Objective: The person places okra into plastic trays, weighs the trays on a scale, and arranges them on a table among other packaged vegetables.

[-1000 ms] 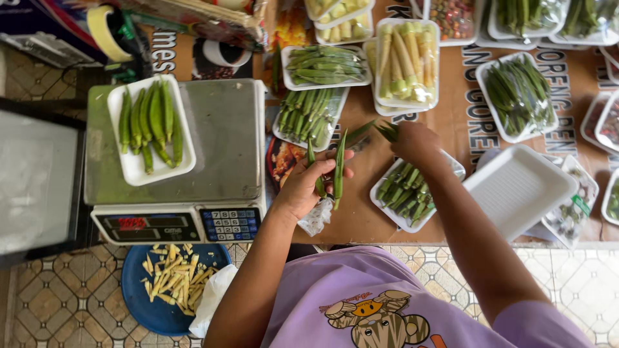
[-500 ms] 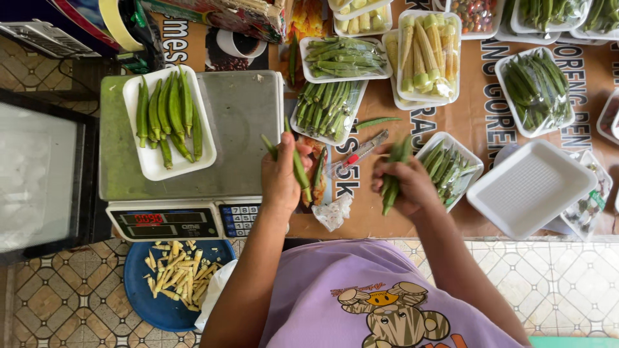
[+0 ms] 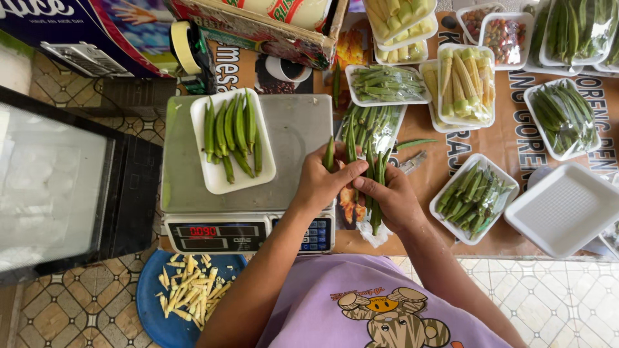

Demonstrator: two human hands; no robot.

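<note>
Both hands meet over the table edge just right of the digital scale [image 3: 296, 138]. My left hand [image 3: 320, 183] grips okra pods [image 3: 330, 154] that stick up from the fist. My right hand [image 3: 390, 200] holds several more green okra pods [image 3: 377, 171], one hanging down past the fingers. A white foam tray of okra [image 3: 227, 138] lies on the scale's steel pan. A second foam tray with okra [image 3: 472, 196] sits right of my right hand. A small knife [image 3: 411, 162] lies on the table behind the hands.
An empty white foam tray [image 3: 564, 209] is at the right. Wrapped trays of okra [image 3: 385, 84], baby corn [image 3: 465, 84] and long green pods [image 3: 564, 116] line the back. A blue plate of cut scraps [image 3: 187, 299] rests below the scale. A dark box [image 3: 64, 187] stands at left.
My right hand came left from the okra tray with pods and joined my left hand. The two hands now hold the pods together beside the scale.
</note>
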